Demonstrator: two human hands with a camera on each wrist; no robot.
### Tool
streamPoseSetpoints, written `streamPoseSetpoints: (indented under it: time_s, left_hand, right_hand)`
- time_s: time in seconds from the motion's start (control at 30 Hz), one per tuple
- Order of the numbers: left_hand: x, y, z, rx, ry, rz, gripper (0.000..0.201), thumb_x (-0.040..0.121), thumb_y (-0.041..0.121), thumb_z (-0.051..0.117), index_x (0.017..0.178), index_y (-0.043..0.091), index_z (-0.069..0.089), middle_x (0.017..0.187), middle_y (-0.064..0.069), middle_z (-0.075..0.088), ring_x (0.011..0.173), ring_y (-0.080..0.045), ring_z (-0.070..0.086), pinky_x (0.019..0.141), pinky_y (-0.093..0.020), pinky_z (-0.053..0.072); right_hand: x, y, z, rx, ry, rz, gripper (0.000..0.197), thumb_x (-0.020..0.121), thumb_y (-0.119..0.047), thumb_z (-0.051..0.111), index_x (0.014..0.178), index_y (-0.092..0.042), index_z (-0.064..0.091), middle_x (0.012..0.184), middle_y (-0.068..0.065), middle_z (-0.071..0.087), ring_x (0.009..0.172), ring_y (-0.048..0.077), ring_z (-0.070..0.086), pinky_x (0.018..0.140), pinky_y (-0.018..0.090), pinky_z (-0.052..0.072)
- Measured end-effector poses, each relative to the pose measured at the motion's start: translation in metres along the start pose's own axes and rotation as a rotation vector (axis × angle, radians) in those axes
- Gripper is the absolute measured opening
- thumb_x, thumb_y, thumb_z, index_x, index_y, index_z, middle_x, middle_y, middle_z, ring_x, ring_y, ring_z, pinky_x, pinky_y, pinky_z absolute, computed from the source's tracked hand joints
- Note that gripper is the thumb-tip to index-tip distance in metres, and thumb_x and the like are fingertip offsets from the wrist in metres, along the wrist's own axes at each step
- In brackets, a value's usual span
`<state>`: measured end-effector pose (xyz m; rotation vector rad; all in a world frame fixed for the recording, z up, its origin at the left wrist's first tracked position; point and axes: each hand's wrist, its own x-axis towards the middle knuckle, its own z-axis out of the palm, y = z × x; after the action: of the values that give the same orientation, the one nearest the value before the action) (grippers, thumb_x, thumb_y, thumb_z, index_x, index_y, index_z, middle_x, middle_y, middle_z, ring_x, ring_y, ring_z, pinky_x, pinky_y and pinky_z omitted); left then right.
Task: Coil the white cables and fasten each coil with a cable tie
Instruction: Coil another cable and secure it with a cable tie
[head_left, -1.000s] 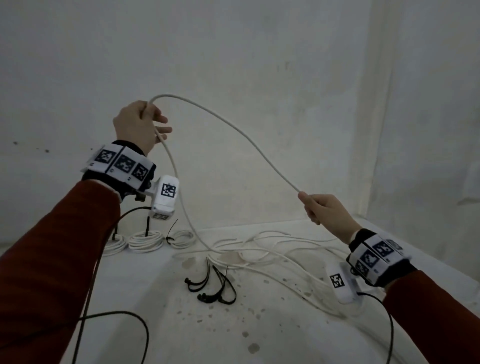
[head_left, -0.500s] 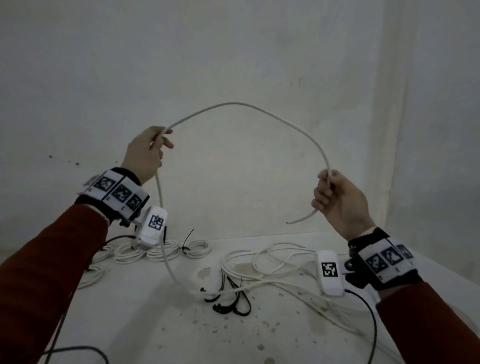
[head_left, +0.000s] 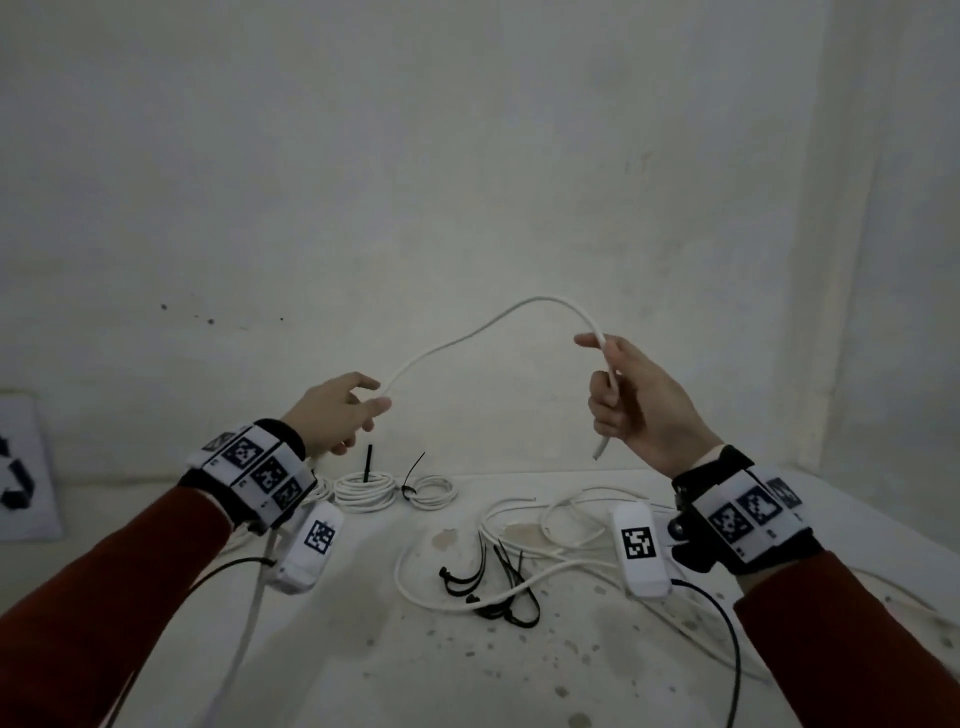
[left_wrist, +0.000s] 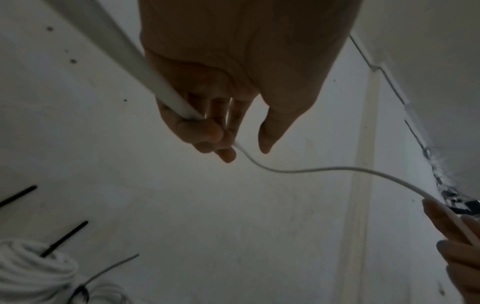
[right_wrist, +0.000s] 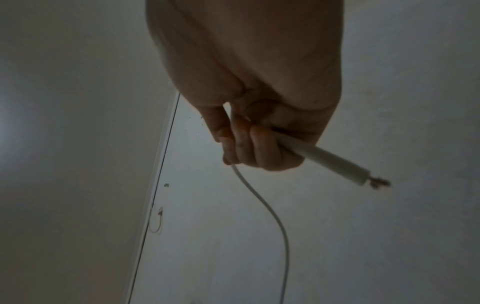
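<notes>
A white cable (head_left: 483, 325) arches in the air between my two hands above the table. My right hand (head_left: 631, 400) grips it just short of its cut end (head_left: 600, 449), which pokes out below the fist; the right wrist view shows the cable (right_wrist: 330, 159) with bare wire at its tip. My left hand (head_left: 340, 410) holds the other side of the arch with curled fingers (left_wrist: 207, 133), the thumb held apart. From there the cable drops past my left wrist to the table. Black cable ties (head_left: 488, 587) lie loose mid-table.
Tied white coils (head_left: 387, 488) sit at the back of the white table (head_left: 363, 665), black tie tails sticking up. Loose white cables (head_left: 561, 525) sprawl at the right. A wall stands close behind, another at the right. Thin black leads run from both wrist cameras.
Both hands have come down and closer together, so the arch of cable is smaller and lower. The cable's cut end now points down from my right fist.
</notes>
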<state>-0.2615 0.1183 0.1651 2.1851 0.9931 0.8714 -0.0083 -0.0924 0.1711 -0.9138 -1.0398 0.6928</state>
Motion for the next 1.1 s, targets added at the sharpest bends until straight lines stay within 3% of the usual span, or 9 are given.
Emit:
streamPoseSetpoints:
  time_s: [0.1, 0.33, 0.4, 0.47, 0.6, 0.7, 0.8, 0.93, 1.1]
  left_hand:
    - [0.000, -0.008, 0.008, -0.102, 0.026, 0.010, 0.032, 0.092, 0.030, 0.059, 0.118, 0.017, 0.045, 0.088, -0.011, 0.062, 0.056, -0.021, 0.051, 0.049, -0.029, 0.044]
    - [0.017, -0.010, 0.006, -0.169, 0.275, 0.081, 0.040, 0.097, 0.035, 0.046, 0.131, 0.015, 0.045, 0.083, -0.001, 0.060, 0.066, -0.018, 0.049, 0.068, -0.033, 0.042]
    - [0.021, -0.007, -0.001, -0.072, 0.377, 0.134, 0.032, 0.099, 0.030, 0.043, 0.125, 0.014, 0.053, 0.081, -0.004, 0.057, 0.071, -0.021, 0.050, 0.070, -0.034, 0.040]
    - [0.024, -0.007, -0.008, 0.053, 0.449, 0.181, 0.027, 0.100, 0.023, 0.041, 0.117, 0.014, 0.059, 0.081, -0.007, 0.057, 0.072, -0.024, 0.051, 0.067, -0.030, 0.036]
    - [0.031, -0.016, -0.014, 0.201, 0.458, 0.261, 0.022, 0.098, 0.008, 0.040, 0.105, 0.008, 0.061, 0.081, -0.010, 0.062, 0.063, -0.021, 0.048, 0.057, -0.028, 0.035]
    - [0.033, -0.021, -0.015, 0.348, 0.433, 0.315, 0.026, 0.093, -0.002, 0.039, 0.111, 0.005, 0.057, 0.093, -0.013, 0.063, 0.076, -0.024, 0.050, 0.068, -0.032, 0.038]
    - [0.027, -0.021, -0.009, 0.556, 0.463, 0.468, 0.032, 0.093, 0.005, 0.043, 0.121, 0.013, 0.058, 0.079, -0.014, 0.057, 0.071, -0.031, 0.051, 0.065, -0.040, 0.041]
    - [0.016, -0.011, 0.007, 0.805, 0.457, 0.710, 0.040, 0.093, 0.037, 0.036, 0.090, 0.014, 0.069, 0.063, -0.005, 0.057, 0.055, -0.027, 0.051, 0.051, -0.029, 0.031]
    - [-0.002, 0.000, 0.029, 0.955, 0.387, 0.980, 0.030, 0.086, 0.032, 0.039, 0.081, 0.025, 0.067, 0.065, 0.007, 0.058, 0.062, -0.022, 0.051, 0.056, -0.030, 0.036]
  right_hand:
    - [-0.001, 0.006, 0.013, -0.114, -0.044, 0.008, 0.032, 0.101, -0.036, 0.039, 0.116, -0.022, 0.063, 0.052, -0.003, 0.023, 0.045, 0.010, 0.018, 0.046, 0.025, 0.015]
    - [0.000, 0.013, 0.024, 0.120, 0.015, 0.114, 0.024, 0.095, -0.017, 0.035, 0.083, -0.008, 0.053, 0.049, -0.003, 0.032, 0.042, 0.009, 0.023, 0.042, 0.022, 0.020]
    - [-0.002, 0.009, 0.021, 0.275, 0.015, 0.092, 0.014, 0.084, -0.010, 0.039, 0.085, -0.008, 0.053, 0.051, -0.001, 0.037, 0.043, 0.011, 0.028, 0.041, 0.021, 0.026]
    - [-0.002, 0.005, 0.013, 0.387, 0.021, 0.053, 0.016, 0.090, -0.013, 0.041, 0.093, -0.010, 0.056, 0.053, -0.002, 0.038, 0.044, 0.010, 0.031, 0.040, 0.020, 0.030]
    - [-0.004, -0.003, -0.003, 0.436, 0.026, 0.017, 0.030, 0.099, -0.038, 0.038, 0.102, -0.020, 0.062, 0.048, -0.007, 0.029, 0.038, 0.006, 0.023, 0.035, 0.018, 0.021]
    - [-0.006, -0.010, -0.014, 0.698, 0.007, 0.012, 0.019, 0.082, -0.021, 0.057, 0.092, -0.006, 0.062, 0.053, -0.004, 0.034, 0.045, 0.011, 0.028, 0.041, 0.022, 0.028]
    - [-0.008, -0.015, -0.020, 0.928, 0.003, -0.091, 0.043, 0.061, 0.003, 0.065, 0.104, 0.003, 0.058, 0.063, 0.001, 0.050, 0.050, 0.014, 0.037, 0.047, 0.025, 0.040]
    - [-0.006, -0.019, -0.013, 0.926, 0.087, -0.206, 0.029, 0.079, -0.011, 0.061, 0.108, -0.008, 0.059, 0.076, -0.004, 0.067, 0.048, 0.009, 0.047, 0.053, 0.019, 0.047]
    - [-0.002, -0.016, -0.008, 0.694, 0.163, -0.287, 0.011, 0.084, -0.025, 0.057, 0.094, -0.024, 0.060, 0.099, -0.011, 0.073, 0.079, 0.007, 0.068, 0.077, 0.024, 0.054]
